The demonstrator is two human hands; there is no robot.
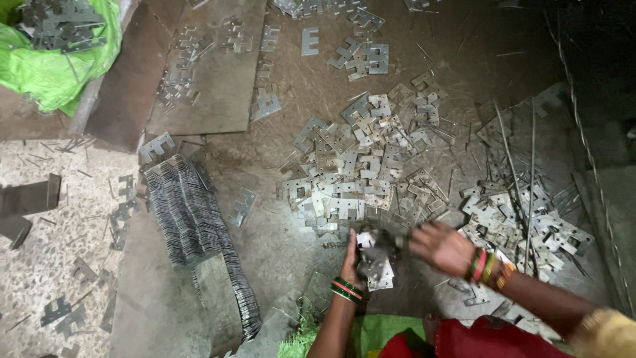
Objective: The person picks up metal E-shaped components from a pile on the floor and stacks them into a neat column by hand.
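Both hands work together: your left hand clasps a small stack of stamped metal plates upright while your right hand, fingers curled, squares its edge.

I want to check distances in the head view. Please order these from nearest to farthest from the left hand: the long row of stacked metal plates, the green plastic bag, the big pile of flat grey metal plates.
From the left hand:
1. Big pile of flat grey metal plates, just above it.
2. Long row of stacked metal plates, to the left.
3. Green plastic bag, far top-left corner.
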